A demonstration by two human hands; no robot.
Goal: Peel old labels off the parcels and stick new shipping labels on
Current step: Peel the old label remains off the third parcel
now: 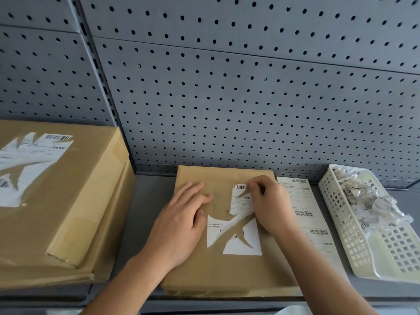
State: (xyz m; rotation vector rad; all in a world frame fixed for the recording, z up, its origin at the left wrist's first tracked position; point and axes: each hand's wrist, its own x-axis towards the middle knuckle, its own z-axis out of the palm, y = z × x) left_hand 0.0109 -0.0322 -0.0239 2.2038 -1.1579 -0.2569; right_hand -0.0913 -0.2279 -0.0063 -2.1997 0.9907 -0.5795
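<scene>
Both of my hands are bare, my left hand [181, 223] and my right hand [270, 205]. My fingers [193, 189] are long and thin, with small nails at the tips. Little bumps show at my knuckles. My left arm [127, 283] and my right arm [322, 276] are bare too, smooth and slim, right down to the bottom edge.
</scene>
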